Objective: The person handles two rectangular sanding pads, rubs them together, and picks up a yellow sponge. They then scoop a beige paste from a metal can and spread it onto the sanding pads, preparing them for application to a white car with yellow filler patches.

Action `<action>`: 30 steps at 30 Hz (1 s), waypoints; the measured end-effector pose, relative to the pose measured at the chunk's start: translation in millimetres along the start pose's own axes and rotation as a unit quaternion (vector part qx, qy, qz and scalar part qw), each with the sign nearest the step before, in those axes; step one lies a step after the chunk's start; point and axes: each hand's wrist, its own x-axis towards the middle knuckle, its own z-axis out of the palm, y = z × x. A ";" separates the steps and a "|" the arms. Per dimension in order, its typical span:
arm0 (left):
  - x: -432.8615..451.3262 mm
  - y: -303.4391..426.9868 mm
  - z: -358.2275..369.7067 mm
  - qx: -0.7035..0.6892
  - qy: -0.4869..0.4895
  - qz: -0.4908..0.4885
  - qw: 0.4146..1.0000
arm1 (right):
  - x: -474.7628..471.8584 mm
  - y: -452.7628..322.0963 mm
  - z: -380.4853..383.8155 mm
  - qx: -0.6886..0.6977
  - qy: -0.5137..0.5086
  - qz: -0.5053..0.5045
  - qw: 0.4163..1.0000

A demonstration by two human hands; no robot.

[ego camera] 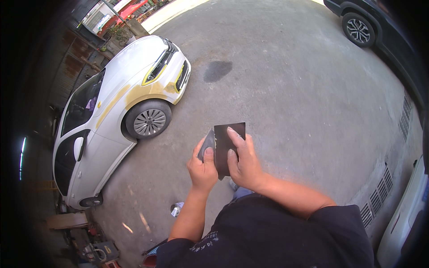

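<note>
Both of my hands are in front of my torso, side by side. My left hand (pixel 204 164) grips a dark grey sheet (pixel 205 144), its thumb pressed on the face; the sheet looks like sandpaper, perhaps folded or around a block. My right hand (pixel 246 160) holds a dark brown rectangular sheet (pixel 222 150), likely sandpaper, with the fingers spread over its face and pale dust on the fingertips. The two pieces meet at a rough edge with yellowish specks; whether they are joined I cannot tell. A white car (pixel 114 120) with yellowish filler patches on its front fender (pixel 140 93) stands at the left.
A can (pixel 176 209) stands on the concrete floor by my left forearm. Tools and boxes (pixel 100 251) lie at the lower left. A dark car (pixel 378 30) is at the upper right, a pale car (pixel 402 217) at the lower right, near floor drain grates (pixel 378 192).
</note>
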 end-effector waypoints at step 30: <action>-1.5 4.3 -6.8 -0.077 -0.010 -0.045 0.996 | -7.5 -3.5 7.0 0.039 -0.013 0.037 0.998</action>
